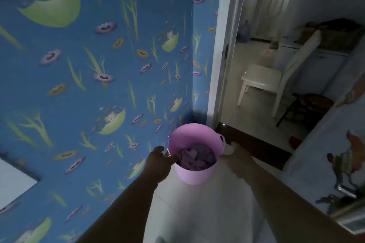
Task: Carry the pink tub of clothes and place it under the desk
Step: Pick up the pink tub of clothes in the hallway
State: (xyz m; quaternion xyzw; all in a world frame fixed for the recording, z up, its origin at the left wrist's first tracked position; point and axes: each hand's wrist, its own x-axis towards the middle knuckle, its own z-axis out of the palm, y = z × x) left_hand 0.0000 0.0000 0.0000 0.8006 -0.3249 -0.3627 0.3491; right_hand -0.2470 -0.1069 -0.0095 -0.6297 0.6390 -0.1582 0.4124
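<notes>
The pink tub (194,173) stands on the pale floor in the corner next to the blue wallpapered wall, with crumpled purple clothes (197,157) inside. It has a handle loop on its right rim. My left hand (161,159) is at the tub's left rim, thumb over the edge, fingers around the left handle. My right hand (238,157) is just right of the tub near the right handle, fingers spread, apparently not touching it. No desk is in view.
A doorway (223,65) opens just behind the tub with a dark threshold strip (256,144). Beyond it stand a white chair (262,81), a dark stool (314,104) and a white cabinet. A wall with bird pictures (335,163) closes in on the right.
</notes>
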